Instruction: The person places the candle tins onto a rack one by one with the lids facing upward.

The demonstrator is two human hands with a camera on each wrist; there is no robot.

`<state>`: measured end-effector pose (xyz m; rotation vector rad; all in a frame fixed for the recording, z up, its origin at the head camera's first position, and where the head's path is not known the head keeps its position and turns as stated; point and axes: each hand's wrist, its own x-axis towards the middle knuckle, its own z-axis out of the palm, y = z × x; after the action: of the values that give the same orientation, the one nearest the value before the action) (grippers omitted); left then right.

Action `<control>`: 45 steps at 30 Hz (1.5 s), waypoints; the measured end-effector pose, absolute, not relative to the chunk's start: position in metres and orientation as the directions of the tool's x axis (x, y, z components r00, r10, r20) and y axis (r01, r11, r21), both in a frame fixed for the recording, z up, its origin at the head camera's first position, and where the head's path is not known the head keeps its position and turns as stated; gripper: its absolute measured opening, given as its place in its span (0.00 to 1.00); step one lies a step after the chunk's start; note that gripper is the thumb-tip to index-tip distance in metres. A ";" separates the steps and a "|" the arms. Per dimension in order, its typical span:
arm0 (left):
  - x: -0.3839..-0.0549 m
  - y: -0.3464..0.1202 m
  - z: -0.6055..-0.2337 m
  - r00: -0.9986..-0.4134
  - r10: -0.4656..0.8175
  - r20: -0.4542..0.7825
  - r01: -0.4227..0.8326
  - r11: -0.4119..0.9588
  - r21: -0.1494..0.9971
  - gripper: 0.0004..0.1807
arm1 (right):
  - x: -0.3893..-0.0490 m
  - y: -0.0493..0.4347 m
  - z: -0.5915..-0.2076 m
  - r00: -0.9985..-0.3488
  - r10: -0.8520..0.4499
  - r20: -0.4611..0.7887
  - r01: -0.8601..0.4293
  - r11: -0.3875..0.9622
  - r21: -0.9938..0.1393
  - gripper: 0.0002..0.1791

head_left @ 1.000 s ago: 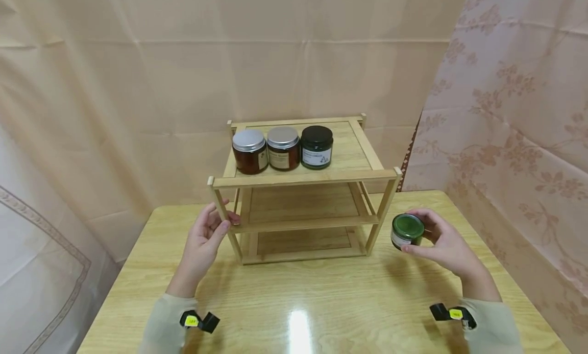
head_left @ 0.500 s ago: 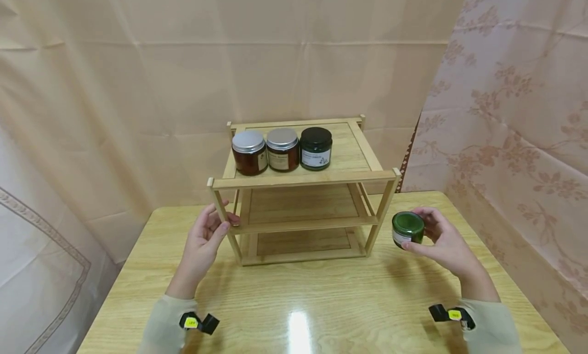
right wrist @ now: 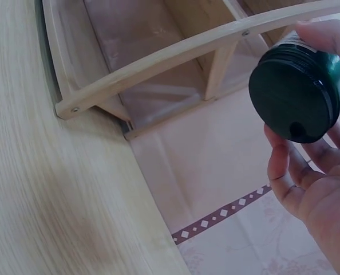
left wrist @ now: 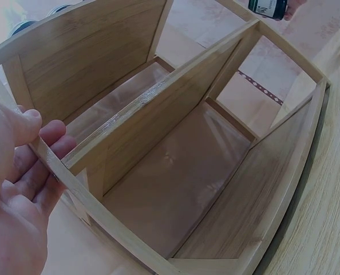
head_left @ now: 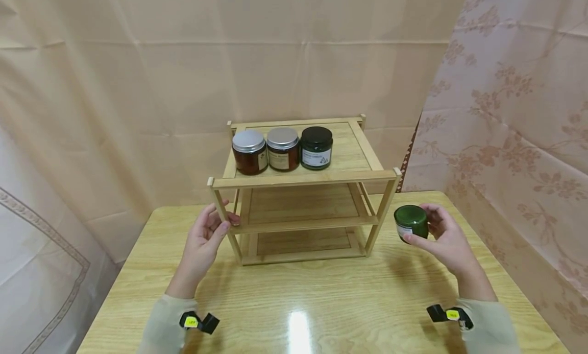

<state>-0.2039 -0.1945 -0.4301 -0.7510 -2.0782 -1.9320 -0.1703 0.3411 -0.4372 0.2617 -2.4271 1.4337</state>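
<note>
On the table stands a three-tier wooden shelf rack [head_left: 303, 223]. My left hand [head_left: 206, 236] holds its front left post, thumb on the near side and fingers behind, as the left wrist view [left wrist: 27, 154] also shows. To the right of the rack, above the table, my right hand [head_left: 447, 239] grips a green glass jar [head_left: 411, 222] between thumb and fingers. The jar is upside down: its dark lid [right wrist: 290, 100] faces downward in the right wrist view and its glass base is up. Part of its white label shows beside my thumb.
Two amber jars with silver lids [head_left: 249, 152] [head_left: 283, 149] and a dark green jar with a black lid [head_left: 316, 148] stand in a row on the top tier. Curtains [head_left: 294, 63] hang behind the wooden table [head_left: 257, 303].
My right hand has lifted the green jar slightly and tipped it, so more of its side shows. The left hand and the rack have stayed in place.
</note>
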 end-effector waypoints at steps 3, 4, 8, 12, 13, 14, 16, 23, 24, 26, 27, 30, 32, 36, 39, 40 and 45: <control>-0.205 -0.195 -0.431 -0.847 0.225 0.482 0.497 0.010 0.868 0.26 | -0.172 0.339 -0.438 -0.933 0.005 0.360 -0.316 0.469 -0.825 0.39; -0.205 -0.195 -0.431 -0.847 0.225 0.482 0.496 0.007 0.868 0.26 | -0.172 0.338 -0.438 -0.932 0.004 0.362 -0.318 0.468 -0.825 0.39; -0.206 -0.196 -0.432 -0.847 0.225 0.481 0.494 0.002 0.869 0.26 | -0.172 0.337 -0.439 -0.934 0.005 0.357 -0.314 0.465 -0.827 0.39; -0.206 -0.196 -0.431 -0.847 0.228 0.481 0.494 0.001 0.869 0.26 | -0.173 0.336 -0.440 -0.936 0.013 0.352 -0.306 0.463 -0.832 0.39; -0.206 -0.196 -0.431 -0.846 0.227 0.482 0.495 0.000 0.869 0.26 | -0.173 0.336 -0.440 -0.936 0.014 0.351 -0.306 0.459 -0.834 0.38; -0.206 -0.196 -0.431 -0.846 0.228 0.481 0.495 0.001 0.869 0.26 | -0.173 0.336 -0.440 -0.936 0.013 0.351 -0.307 0.454 -0.836 0.38; -0.206 -0.196 -0.431 -0.846 0.229 0.481 0.495 0.005 0.869 0.26 | -0.174 0.335 -0.440 -0.935 0.016 0.354 -0.310 0.442 -0.841 0.37; -0.205 -0.197 -0.431 -0.851 0.225 0.475 0.492 0.021 0.871 0.26 | -0.175 0.333 -0.439 -0.921 0.048 0.387 -0.328 0.439 -0.836 0.37; -0.205 -0.197 -0.431 -0.850 0.225 0.476 0.492 0.022 0.870 0.26 | -0.176 0.333 -0.439 -0.920 0.056 0.389 -0.328 0.433 -0.839 0.37; -0.205 -0.197 -0.430 -0.850 0.225 0.476 0.493 0.022 0.870 0.26 | -0.176 0.333 -0.438 -0.919 0.067 0.389 -0.329 0.414 -0.849 0.36; -0.205 -0.197 -0.430 -0.850 0.225 0.477 0.493 0.021 0.870 0.26 | -0.176 0.333 -0.438 -0.919 0.071 0.388 -0.331 0.398 -0.856 0.36; -0.204 -0.198 -0.429 -0.848 0.225 0.480 0.497 0.022 0.868 0.26 | -0.177 0.333 -0.438 -0.920 0.077 0.383 -0.338 0.337 -0.879 0.37; -0.204 -0.199 -0.429 -0.849 0.224 0.479 0.496 0.022 0.868 0.26 | -0.177 0.333 -0.437 -0.920 0.084 0.383 -0.338 0.322 -0.884 0.37; -0.204 -0.200 -0.430 -0.850 0.223 0.478 0.495 0.023 0.869 0.26 | -0.177 0.333 -0.436 -0.923 0.103 0.372 -0.324 0.314 -0.892 0.37; -0.204 -0.199 -0.430 -0.848 0.224 0.481 0.497 0.016 0.868 0.26 | -0.177 0.334 -0.435 -0.925 0.107 0.365 -0.319 0.304 -0.897 0.37; -0.204 -0.199 -0.431 -0.847 0.225 0.482 0.497 0.014 0.868 0.26 | -0.177 0.335 -0.434 -0.924 0.108 0.367 -0.321 0.301 -0.898 0.38; -0.205 -0.197 -0.433 -0.850 0.228 0.475 0.488 0.002 0.873 0.26 | -0.177 0.337 -0.432 -0.914 0.115 0.388 -0.340 0.301 -0.891 0.37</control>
<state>-0.2052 -0.1971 -0.4333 -0.7564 -2.0732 -1.9483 -0.1767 0.3375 -0.4317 0.2020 -2.1959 1.6450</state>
